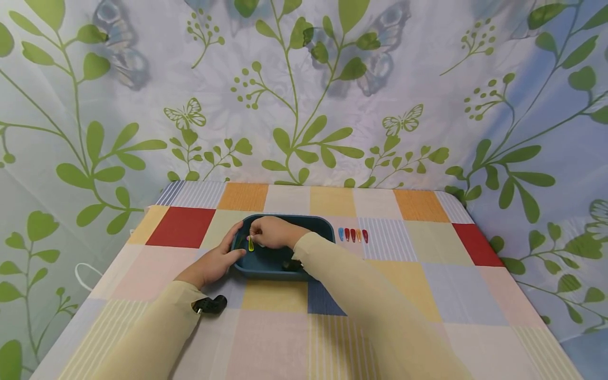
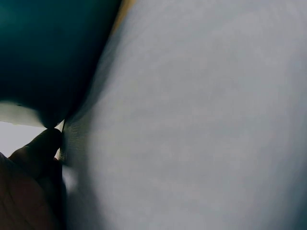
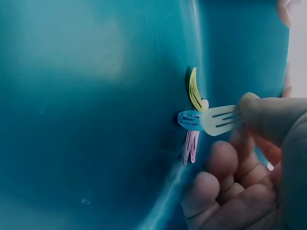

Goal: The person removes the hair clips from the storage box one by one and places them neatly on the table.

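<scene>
A dark teal tray [image 1: 271, 275] lies on the patterned cloth. At its left end my left hand [image 1: 216, 264] grips the rim, the thumb over the edge and the fingers along the outside. Over the inside of the tray, my right hand [image 3: 240, 191] pinches a pale snap hair clip [image 3: 221, 120] between thumb and finger. Close by, against the tray's wall, are a yellow-green hair clip [image 3: 194, 90], a blue hair clip [image 3: 190, 120] and a pink hair clip [image 3: 191, 146]. The pale clip's rounded end overlaps or touches the blue one.
Right of the tray, several hair clips stand in a row on the cloth, among them a blue clip [image 1: 341, 234], an orange clip [image 1: 359, 235] and a red clip [image 1: 365, 236]. A leafy patterned curtain [image 1: 294, 95] hangs behind the table. A white cable [image 1: 85, 277] loops at the left edge.
</scene>
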The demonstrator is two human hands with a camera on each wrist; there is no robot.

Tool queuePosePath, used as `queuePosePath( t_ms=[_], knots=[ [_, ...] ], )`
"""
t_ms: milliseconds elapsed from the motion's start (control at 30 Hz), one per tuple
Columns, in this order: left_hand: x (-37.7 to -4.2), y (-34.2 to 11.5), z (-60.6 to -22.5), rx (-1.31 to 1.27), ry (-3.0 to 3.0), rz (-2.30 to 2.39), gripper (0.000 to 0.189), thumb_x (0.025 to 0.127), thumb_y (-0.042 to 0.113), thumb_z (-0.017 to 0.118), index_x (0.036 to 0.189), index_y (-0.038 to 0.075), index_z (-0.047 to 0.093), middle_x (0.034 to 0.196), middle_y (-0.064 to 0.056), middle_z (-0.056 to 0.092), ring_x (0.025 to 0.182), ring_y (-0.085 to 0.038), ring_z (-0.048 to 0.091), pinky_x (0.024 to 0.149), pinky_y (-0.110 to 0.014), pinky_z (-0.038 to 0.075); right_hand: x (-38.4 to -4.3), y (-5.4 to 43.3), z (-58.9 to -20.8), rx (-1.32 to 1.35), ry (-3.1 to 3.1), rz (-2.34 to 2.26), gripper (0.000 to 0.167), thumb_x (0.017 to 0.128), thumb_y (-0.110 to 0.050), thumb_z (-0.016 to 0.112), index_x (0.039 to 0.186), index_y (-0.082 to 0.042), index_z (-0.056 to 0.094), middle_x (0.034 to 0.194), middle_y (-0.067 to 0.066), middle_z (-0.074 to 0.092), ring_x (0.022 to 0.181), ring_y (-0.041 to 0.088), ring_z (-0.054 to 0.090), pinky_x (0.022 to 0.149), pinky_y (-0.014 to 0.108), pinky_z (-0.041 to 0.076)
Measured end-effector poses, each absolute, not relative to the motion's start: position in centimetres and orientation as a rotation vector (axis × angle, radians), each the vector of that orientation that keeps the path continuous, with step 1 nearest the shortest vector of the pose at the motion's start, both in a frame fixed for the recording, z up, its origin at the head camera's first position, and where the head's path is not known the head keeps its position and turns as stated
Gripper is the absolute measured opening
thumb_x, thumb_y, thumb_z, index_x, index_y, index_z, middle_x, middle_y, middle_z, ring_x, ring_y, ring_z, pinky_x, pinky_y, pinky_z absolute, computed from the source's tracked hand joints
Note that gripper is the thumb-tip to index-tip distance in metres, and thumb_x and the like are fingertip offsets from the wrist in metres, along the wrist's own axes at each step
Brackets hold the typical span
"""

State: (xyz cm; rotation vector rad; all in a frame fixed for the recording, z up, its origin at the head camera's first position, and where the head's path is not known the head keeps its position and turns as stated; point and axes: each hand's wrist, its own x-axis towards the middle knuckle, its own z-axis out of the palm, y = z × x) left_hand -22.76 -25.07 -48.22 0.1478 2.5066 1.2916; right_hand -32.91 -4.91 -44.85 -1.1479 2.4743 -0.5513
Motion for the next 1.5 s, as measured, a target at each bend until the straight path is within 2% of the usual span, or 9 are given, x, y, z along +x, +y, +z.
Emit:
queuePosePath(
  t_ms=[233,400,600,667,800,900,1100,1333,1500],
  knots=[
    [-22.8,-25.1,-48.2,0.141,2.503,1.283,0.078,0.107,0.040,0.045,0.168,0.045,-0.003,0.178,-0.015,0.002,0.160,-0.048,0.016,0.122,-0.077,0.020,-32.9,-4.2,-44.3,-1.090,2.431,-0.687,0.017,0.106,-0.021,0.060,0.106,-0.011,0.075,0.078,-0.006,0.068,0.069,0.008,0.060,0.066,0.021,0.049],
    [-22.8,-25.1,-48.2,0.131,2.495,1.284,0.078,0.107,0.040,0.045,0.167,0.046,-0.004,0.178,-0.015,0.002,0.160,-0.049,0.016,0.122,-0.077,0.020,-33.0,-3.6,-43.9,-1.088,2.412,-0.701,0.018,0.102,-0.025,0.064,0.105,-0.015,0.079,0.084,-0.007,0.070,0.073,0.009,0.060,0.070,0.022,0.050],
    [-22.7,-25.0,-48.2,0.133,2.494,1.302,0.078,0.107,0.039,0.046,0.168,0.046,-0.003,0.178,-0.016,0.004,0.159,-0.049,0.018,0.122,-0.077,0.020,-33.3,-3.0,-43.5,-1.092,2.420,-0.706,0.020,0.103,-0.021,0.066,0.113,-0.010,0.080,0.093,-0.001,0.077,0.077,0.010,0.065,0.072,0.023,0.053],
    [-22.7,-25.0,-48.2,0.137,2.493,1.306,0.078,0.108,0.039,0.046,0.168,0.045,-0.003,0.178,-0.016,0.004,0.159,-0.049,0.017,0.122,-0.077,0.019,-33.4,-2.7,-43.3,-1.065,2.407,-0.744,0.020,0.102,-0.018,0.068,0.118,-0.010,0.078,0.095,0.004,0.079,0.076,0.009,0.065,0.071,0.023,0.052],
    [-22.7,-25.0,-48.1,0.137,2.490,1.315,0.078,0.108,0.038,0.046,0.168,0.044,-0.003,0.178,-0.017,0.003,0.160,-0.050,0.015,0.122,-0.077,0.018,-33.4,-2.2,-42.8,-0.992,2.351,-0.856,0.036,0.102,-0.012,0.068,0.138,-0.010,0.069,0.097,0.017,0.079,0.069,0.012,0.060,0.063,0.025,0.047],
    [-22.7,-25.0,-48.1,0.138,2.487,1.323,0.078,0.107,0.038,0.046,0.168,0.044,-0.003,0.178,-0.017,0.002,0.160,-0.050,0.014,0.122,-0.077,0.018,-33.4,-1.8,-42.4,-0.975,2.325,-0.909,0.044,0.102,-0.010,0.066,0.146,-0.009,0.063,0.101,0.022,0.078,0.066,0.013,0.058,0.060,0.026,0.045],
    [-22.6,-25.0,-48.1,0.143,2.485,1.329,0.078,0.107,0.039,0.046,0.168,0.044,-0.003,0.178,-0.017,0.002,0.160,-0.051,0.015,0.122,-0.078,0.018,-33.5,-1.0,-42.2,-0.985,2.338,-0.965,0.042,0.102,-0.011,0.066,0.143,-0.005,0.063,0.105,0.021,0.078,0.073,0.014,0.063,0.065,0.025,0.048],
    [-22.6,-24.9,-48.2,0.139,2.482,1.335,0.078,0.107,0.038,0.048,0.168,0.046,-0.002,0.177,-0.018,0.005,0.158,-0.051,0.017,0.121,-0.078,0.021,-33.5,0.4,-41.8,-0.892,2.364,-1.098,0.039,0.102,-0.009,0.067,0.141,-0.006,0.064,0.109,0.020,0.076,0.087,0.029,0.074,0.072,0.027,0.058],
    [-22.5,-24.9,-48.1,0.133,2.490,1.327,0.080,0.107,0.038,0.049,0.167,0.046,-0.003,0.177,-0.018,0.004,0.158,-0.052,0.016,0.121,-0.077,0.022,-33.5,2.3,-40.9,-0.830,2.439,-1.162,0.038,0.101,-0.008,0.067,0.139,-0.009,0.066,0.102,0.010,0.074,0.080,0.020,0.070,0.069,0.028,0.057]
  ],
)
